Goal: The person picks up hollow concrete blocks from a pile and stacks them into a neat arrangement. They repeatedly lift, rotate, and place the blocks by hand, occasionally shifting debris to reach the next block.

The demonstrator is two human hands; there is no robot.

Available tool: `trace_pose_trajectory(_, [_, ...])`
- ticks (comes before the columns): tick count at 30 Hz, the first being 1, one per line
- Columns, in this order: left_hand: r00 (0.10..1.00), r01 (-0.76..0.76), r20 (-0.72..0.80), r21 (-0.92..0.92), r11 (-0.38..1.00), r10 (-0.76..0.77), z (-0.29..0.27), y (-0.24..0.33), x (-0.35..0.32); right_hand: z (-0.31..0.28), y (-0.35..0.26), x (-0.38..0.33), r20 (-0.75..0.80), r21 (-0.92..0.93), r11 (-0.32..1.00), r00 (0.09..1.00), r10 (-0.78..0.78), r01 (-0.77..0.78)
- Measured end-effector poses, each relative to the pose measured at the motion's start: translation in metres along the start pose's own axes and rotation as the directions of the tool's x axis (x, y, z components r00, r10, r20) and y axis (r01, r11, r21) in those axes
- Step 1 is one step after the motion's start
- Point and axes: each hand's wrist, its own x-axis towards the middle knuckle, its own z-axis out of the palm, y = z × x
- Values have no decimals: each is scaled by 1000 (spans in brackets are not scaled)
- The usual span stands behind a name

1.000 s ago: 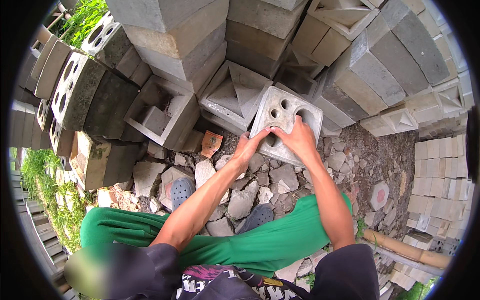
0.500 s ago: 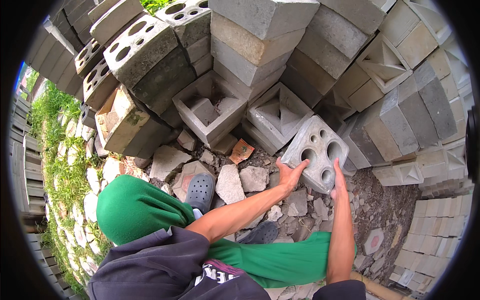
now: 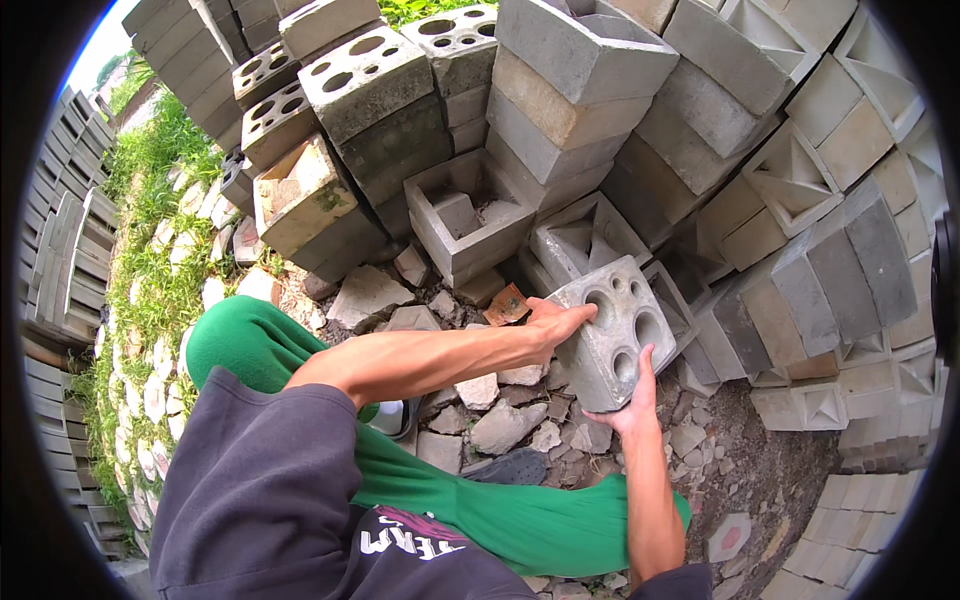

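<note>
A grey concrete ventilation block (image 3: pixel 618 325) with several round holes in its face is held tilted between my two hands. My left hand (image 3: pixel 555 325) grips its left side, thumb on the top near a hole. Under the lower right corner, my right hand (image 3: pixel 638 405) supports it, with the thumb up along the holed face. Just behind the block lies a square hollow block (image 3: pixel 590 238) with a pointed inner shape. Left of that is another open square block (image 3: pixel 470 215) with a lump of concrete inside.
Tall stacks of concrete blocks (image 3: pixel 575 100) rise in front, and more stacks (image 3: pixel 815 260) stand at the right. Round-holed blocks (image 3: pixel 365 75) are piled at the left. Broken concrete pieces (image 3: pixel 500 428) cover the ground around my feet. Grass (image 3: pixel 150 240) grows along the left.
The block has turned in my hands, showing more of its left side. My left arm reaches farther across, and the view has shifted so the stacks appear farther right.
</note>
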Motion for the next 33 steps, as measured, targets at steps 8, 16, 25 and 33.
trace_pose_trajectory(8, [996, 59, -73, 138, 989, -49, -81, 79, -90, 74, -6, -19, 324, -31, 993, 941, -98, 114])
trace_pose_trajectory(16, [994, -109, -24, -174, 979, 106, -156, 66, -123, 120, -2, -5, 443, -110, 938, 861, -251, 330])
trace_pose_trajectory(25, [914, -401, -180, -549, 733, 365, -239, 19, -156, 220, 9, -29, 555, -255, 734, 717, -422, 629])
trace_pose_trajectory(33, [794, -605, -513, -720, 340, 326, -360, -22, -185, 389, 32, -15, 776, -333, 543, 551, -306, 771])
